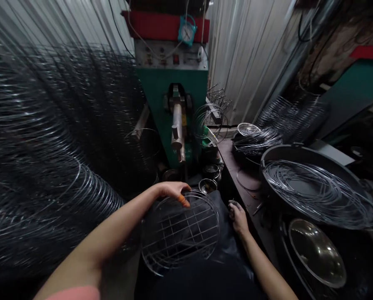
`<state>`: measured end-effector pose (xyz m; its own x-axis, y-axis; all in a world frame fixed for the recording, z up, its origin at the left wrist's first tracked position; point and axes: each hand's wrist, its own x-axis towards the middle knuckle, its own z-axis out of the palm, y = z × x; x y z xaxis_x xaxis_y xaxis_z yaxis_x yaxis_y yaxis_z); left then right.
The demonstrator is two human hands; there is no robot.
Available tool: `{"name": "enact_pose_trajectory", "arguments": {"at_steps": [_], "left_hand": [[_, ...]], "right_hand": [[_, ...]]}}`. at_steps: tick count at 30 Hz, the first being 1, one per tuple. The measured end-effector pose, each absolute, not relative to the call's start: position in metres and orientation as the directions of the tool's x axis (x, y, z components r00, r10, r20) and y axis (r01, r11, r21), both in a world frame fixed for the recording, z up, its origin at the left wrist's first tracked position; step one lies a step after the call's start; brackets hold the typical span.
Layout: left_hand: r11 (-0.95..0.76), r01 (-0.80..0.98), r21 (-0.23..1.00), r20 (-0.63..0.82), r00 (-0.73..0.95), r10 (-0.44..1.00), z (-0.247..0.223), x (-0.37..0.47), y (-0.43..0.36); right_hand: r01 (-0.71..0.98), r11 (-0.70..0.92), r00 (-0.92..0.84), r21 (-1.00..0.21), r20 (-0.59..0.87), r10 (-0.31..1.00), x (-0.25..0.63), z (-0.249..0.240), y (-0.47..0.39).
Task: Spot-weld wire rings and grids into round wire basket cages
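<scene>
A round wire grill rack, with a crossed grid inside its rings, lies over the dark apron on my lap. At its far rim is my left hand, thumb and fingers apart in a curve, with orange covering on the thumb. Whether the fingertips touch the rim is hard to see. My right hand is to the right of the rack, beside the bench edge, fingers curled together in a dark-smudged glove or finger covers. Anything between those fingers is too small to make out.
Ahead stands a green welding-type machine with a jutting electrode arm and a blue clock. Stacked wire rings crowd the left. On the right are a large pan holding wire hoops, and a shiny metal bowl.
</scene>
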<state>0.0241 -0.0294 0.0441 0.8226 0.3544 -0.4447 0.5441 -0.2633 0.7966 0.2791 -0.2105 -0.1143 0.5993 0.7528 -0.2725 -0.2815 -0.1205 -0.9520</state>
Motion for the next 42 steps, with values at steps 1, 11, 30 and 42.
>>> {"name": "enact_pose_trajectory", "arguments": {"at_steps": [1,11,30,42], "left_hand": [[-0.313,0.565,0.763,-0.429,0.805,0.409,0.06,0.015,-0.035],[-0.678,0.703,0.213,0.357,0.59,0.724,0.097,-0.039,-0.102],[-0.622,0.723,0.301,0.241,0.573,0.783,0.018,-0.011,-0.061],[-0.583,0.682,0.441,0.201,0.558,0.805,-0.006,-0.019,-0.04]], "right_hand": [[-0.128,-0.132,0.609,-0.983,-0.183,0.772,0.274,-0.117,-0.214],[0.468,-0.07,0.211,-0.881,0.035,0.977,0.257,-0.043,-0.218],[0.828,0.336,-0.323,-0.449,0.109,0.94,0.18,0.018,-0.101],[0.719,0.506,-0.496,-0.476,0.159,0.854,0.188,0.003,-0.086]]}}
